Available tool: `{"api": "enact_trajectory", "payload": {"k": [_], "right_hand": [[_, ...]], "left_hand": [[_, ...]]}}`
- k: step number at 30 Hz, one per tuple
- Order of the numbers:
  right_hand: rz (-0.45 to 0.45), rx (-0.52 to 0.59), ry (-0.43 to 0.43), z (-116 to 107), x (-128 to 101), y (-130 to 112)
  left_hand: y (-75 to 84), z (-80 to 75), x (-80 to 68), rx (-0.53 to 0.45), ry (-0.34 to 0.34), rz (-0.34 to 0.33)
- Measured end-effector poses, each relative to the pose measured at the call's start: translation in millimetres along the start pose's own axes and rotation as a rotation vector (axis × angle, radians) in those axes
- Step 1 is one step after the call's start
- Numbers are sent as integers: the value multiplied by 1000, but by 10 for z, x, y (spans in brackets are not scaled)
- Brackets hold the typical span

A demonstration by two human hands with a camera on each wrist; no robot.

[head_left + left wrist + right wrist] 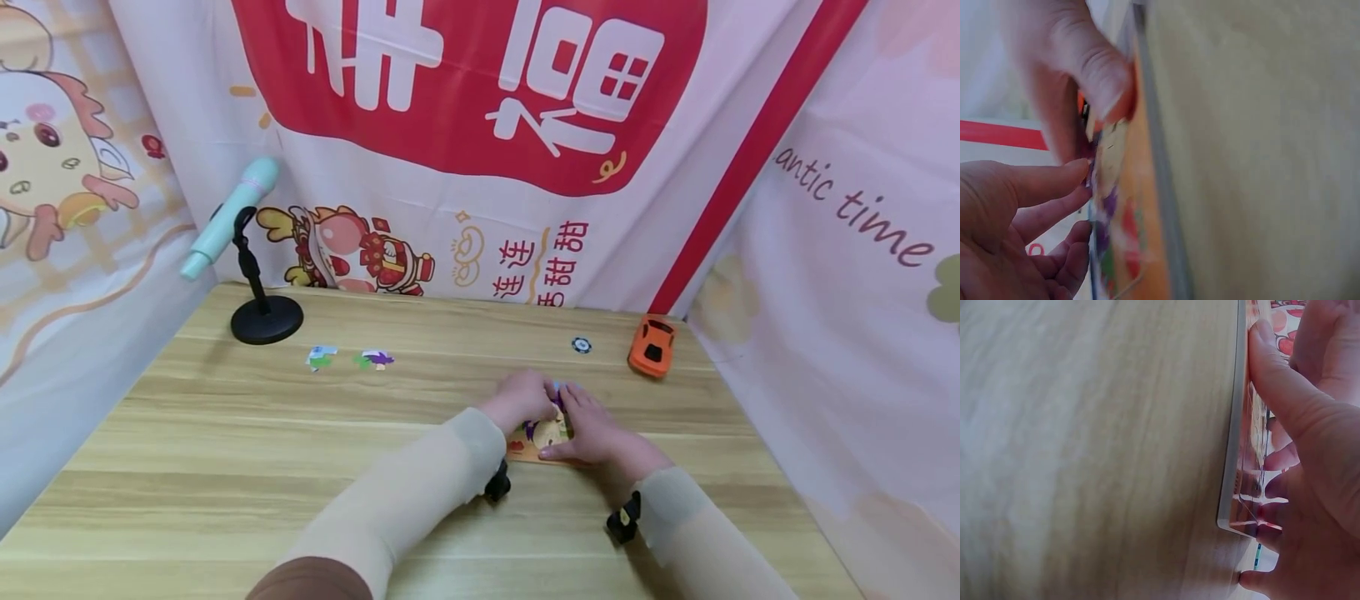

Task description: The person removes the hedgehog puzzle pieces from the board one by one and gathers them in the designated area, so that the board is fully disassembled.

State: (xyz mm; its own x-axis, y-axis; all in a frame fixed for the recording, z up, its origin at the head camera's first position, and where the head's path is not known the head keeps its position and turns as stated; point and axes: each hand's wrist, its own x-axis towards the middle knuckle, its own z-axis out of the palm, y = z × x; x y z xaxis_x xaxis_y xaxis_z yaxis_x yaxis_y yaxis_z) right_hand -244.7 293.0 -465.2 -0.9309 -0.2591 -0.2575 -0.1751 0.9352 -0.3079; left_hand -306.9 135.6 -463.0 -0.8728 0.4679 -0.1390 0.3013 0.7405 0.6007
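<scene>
A jigsaw puzzle in an orange-bordered tray lies flat on the table, its picture showing purple, cream and green parts. Over its left and far part, my left hand has its thumb and curled fingers pinching a purple puzzle piece at the picture's surface; the fingers cover most of it. My right hand rests spread on the right side of the tray. In the right wrist view, the thumb presses the orange border while the other fingers stretch across the picture.
Two loose puzzle pieces, one blue-green and one purple-green, lie at the left. Behind them a mint microphone leans in a black stand. A round chip and an orange toy car are at the back right.
</scene>
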Motion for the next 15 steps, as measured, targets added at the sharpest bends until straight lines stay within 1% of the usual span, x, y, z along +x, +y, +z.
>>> {"api": "enact_trajectory", "payload": {"k": [3, 6, 10, 12, 15], "right_hand": [[-5, -7, 12, 13, -4, 15], [-12, 4, 25, 24, -14, 27], [-25, 29, 34, 21, -19, 65], [-42, 46, 38, 10, -14, 108], [-43, 90, 38, -19, -15, 199]], "left_hand": [[35, 62, 10, 7, 42, 2], [62, 70, -20, -23, 61, -5], [85, 62, -43, -41, 63, -13], [90, 75, -42, -35, 70, -15], [83, 85, -39, -40, 73, -15]]}}
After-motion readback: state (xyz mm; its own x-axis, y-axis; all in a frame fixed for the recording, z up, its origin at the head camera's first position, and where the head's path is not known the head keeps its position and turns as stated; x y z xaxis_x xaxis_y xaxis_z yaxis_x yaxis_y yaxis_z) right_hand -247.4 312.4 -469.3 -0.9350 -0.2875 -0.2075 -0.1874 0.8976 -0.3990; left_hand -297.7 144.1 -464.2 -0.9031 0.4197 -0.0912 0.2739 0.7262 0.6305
